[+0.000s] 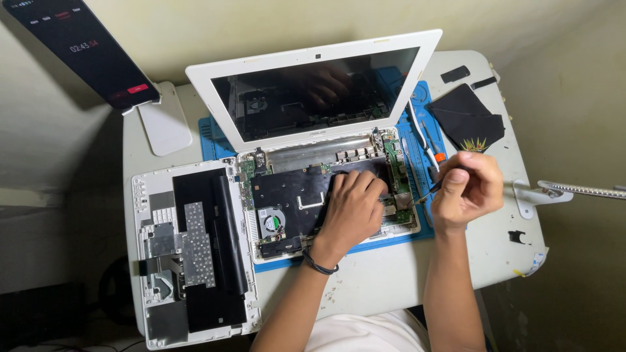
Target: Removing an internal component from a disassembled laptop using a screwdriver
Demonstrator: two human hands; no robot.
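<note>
A white laptop (pixel 215 98) lies opened up on a blue work mat (pixel 210 147), its dark screen tilted back and its inner board (pixel 287 195) with a small fan (pixel 270 221) exposed. My left hand (pixel 352 208) rests flat, fingers bent, on the black sheet covering the board's right part. My right hand (pixel 466 189) is closed around a thin screwdriver (pixel 427 193) whose tip points down-left toward the board's right edge. A dark band sits on my left wrist.
The removed white keyboard cover (pixel 189 254) lies face down at the left of the laptop. A phone on a white stand (pixel 85 49) is at the back left. Black sheet pieces (pixel 466 117) and small tools (pixel 427 146) lie at the back right. A flexible metal arm (pixel 580 190) enters from the right.
</note>
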